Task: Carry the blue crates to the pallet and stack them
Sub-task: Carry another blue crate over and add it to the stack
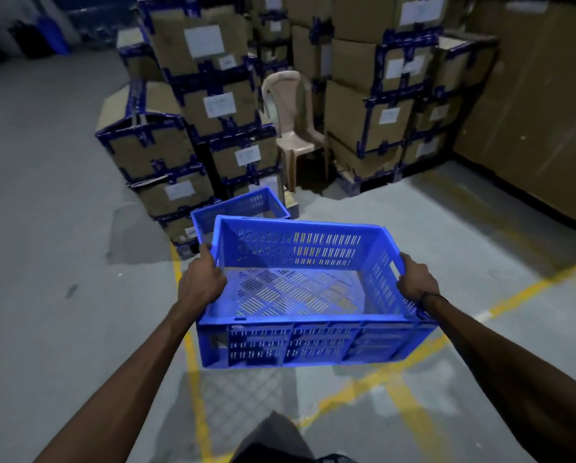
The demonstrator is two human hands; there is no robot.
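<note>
An empty blue slotted crate (313, 342) is held level in the air in front of me, above the concrete floor. My left hand (202, 283) grips its left side wall and my right hand (415, 279) grips the handle slot in its right wall. A second blue crate (243, 205) sits lower down just beyond it, close to the cardboard boxes, partly hidden by the held crate. What it rests on is hidden.
Stacks of cardboard boxes (209, 105) with blue tape fill the back, more of them at right (376, 105). A beige plastic chair (293, 128) stands between the stacks. Yellow lines (193, 362) cross the grey floor. A tall cardboard wall (540, 111) runs along the right.
</note>
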